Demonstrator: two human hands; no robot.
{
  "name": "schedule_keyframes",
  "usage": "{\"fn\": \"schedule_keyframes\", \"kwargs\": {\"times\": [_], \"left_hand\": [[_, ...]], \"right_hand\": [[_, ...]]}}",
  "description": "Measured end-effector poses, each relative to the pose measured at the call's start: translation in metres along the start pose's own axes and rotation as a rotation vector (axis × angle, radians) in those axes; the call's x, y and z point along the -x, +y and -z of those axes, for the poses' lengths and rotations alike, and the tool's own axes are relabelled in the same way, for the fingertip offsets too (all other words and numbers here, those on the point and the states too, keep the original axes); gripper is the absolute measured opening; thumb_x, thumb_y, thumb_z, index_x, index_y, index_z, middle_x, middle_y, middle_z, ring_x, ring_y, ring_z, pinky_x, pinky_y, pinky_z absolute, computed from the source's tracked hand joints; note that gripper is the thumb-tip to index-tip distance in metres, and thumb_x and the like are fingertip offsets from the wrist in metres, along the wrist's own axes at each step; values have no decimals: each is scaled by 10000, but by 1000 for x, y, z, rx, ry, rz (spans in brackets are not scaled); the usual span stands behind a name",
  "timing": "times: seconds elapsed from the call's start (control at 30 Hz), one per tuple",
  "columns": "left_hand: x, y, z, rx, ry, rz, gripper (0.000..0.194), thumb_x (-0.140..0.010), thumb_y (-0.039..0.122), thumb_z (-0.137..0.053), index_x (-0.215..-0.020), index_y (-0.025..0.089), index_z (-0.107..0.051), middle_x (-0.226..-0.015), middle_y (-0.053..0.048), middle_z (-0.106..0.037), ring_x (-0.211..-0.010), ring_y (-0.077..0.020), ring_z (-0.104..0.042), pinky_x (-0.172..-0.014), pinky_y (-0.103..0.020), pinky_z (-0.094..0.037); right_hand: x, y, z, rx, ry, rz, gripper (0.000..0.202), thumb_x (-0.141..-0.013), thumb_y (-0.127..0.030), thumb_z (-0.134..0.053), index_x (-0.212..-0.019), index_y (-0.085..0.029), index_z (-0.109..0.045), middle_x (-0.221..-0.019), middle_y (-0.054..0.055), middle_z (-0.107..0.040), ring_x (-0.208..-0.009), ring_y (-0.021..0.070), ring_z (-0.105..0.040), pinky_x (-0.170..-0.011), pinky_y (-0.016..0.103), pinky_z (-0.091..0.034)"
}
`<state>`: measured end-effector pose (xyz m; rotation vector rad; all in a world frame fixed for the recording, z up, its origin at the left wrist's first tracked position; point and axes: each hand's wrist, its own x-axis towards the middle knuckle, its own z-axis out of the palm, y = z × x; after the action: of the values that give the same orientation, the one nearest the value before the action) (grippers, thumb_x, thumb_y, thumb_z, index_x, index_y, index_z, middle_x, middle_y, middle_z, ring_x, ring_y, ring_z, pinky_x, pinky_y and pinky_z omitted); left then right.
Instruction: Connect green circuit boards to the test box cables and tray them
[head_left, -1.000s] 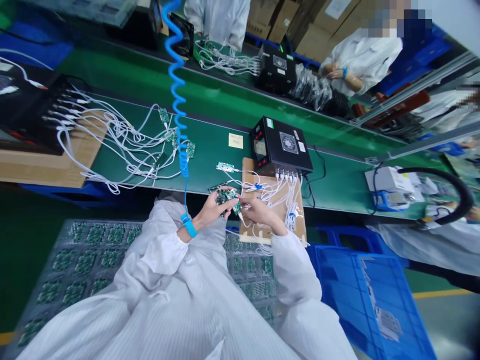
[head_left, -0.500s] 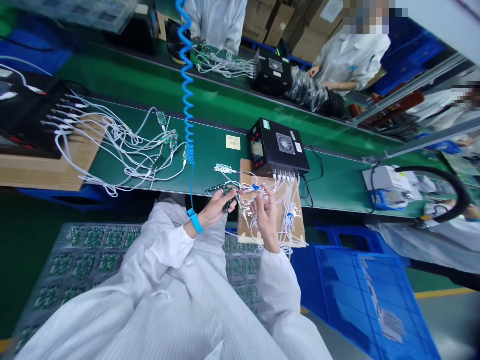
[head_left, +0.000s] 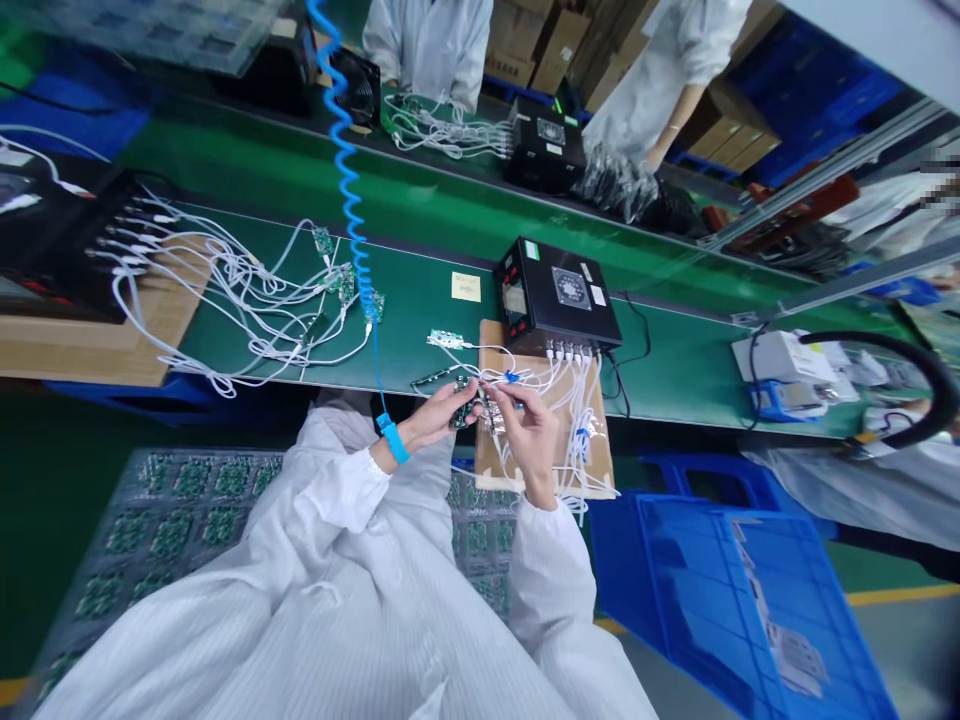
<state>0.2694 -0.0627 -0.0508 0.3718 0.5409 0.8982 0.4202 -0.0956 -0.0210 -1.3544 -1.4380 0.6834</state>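
My left hand is closed on a green circuit board just over the front edge of the bench. A blue wrist strap circles that wrist. My right hand has its thumb and fingertips pinched together at the board's right side. Whatever lies in the pinch is too small to make out. White cables spread on the cardboard sheet under and beside my right hand. Another circuit board, joined to a white cable, lies on the bench just beyond, with a dark board nearer the edge.
A black box with a fan stands behind the cardboard. Several cabled boards lie on the left. A coiled blue cord hangs down to my strap. Trays of boards are below left, a blue crate below right. Co-workers stand across.
My right hand has moved left to the circuit board, and its raised fingers have come together in a pinch. The blue cord has swung left. A co-worker across the bench has shifted.
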Motion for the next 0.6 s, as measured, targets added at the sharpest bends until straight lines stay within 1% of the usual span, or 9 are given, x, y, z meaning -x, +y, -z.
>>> {"fn": "schedule_keyframes", "kwargs": {"times": [0.1, 0.23, 0.4, 0.6], "left_hand": [[-2, -3, 1, -13, -9, 3, 529, -612, 486, -957, -877, 121, -679, -747, 10, -611, -589, -54, -552, -475, -155, -408], [-6, -7, 1, -3, -31, 32, 519, -581, 451, -978, -829, 120, -664, -694, 23, -593, -580, -53, -550, -488, -149, -423], [-7, -3, 1, 1, -38, 96, 489, -576, 396, -992, -823, 119, -674, -674, 33, -568, -558, -42, -519, -483, -147, -416], [-9, -1, 5, -14, -101, 179, 475, -566, 372, -1000, -771, 120, -653, -658, 40, -524, -536, -28, -469, -448, -133, -354]], "right_hand": [[-2, -1, 3, 57, -20, 95, 162, -946, -365, -682, -997, -241, -772, -999, 71, -753, -965, 225, -689, -918, 398, -545], [-4, -4, 5, 111, -33, 193, 135, -973, -307, -646, -1006, -231, -752, -997, 71, -744, -962, 219, -686, -902, 391, -541], [-4, -4, 9, 183, -69, 243, 140, -985, -291, -619, -1017, -236, -744, -981, 66, -723, -918, 211, -680, -860, 384, -544], [-7, 0, 14, 165, -155, 292, 139, -998, -275, -600, -1011, -241, -734, -973, 59, -709, -913, 210, -672, -862, 380, -540]]}}
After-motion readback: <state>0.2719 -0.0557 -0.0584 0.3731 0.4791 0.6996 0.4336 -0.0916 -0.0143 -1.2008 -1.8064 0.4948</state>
